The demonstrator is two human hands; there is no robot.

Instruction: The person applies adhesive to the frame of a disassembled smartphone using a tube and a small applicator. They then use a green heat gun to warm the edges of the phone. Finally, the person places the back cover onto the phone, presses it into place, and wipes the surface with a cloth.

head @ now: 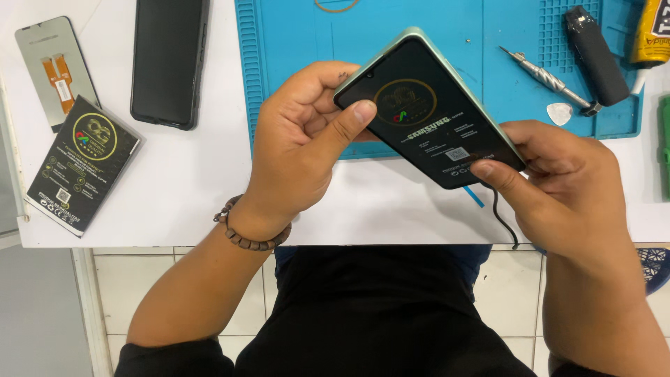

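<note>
Both hands grip one pale green smartphone with a black label-covered screen (429, 108), held tilted above the table's white near edge (174, 209): the left hand (296, 150) closes round its upper end with the thumb on the glass, the right hand (565, 188) pinches its lower corner, apparently steadying it for inspection. Beyond lie a blue ribbed silicone work mat (447, 28) carrying a slim metal screwdriver (544, 77), and, far left, a black slab phone (169, 61).
</note>
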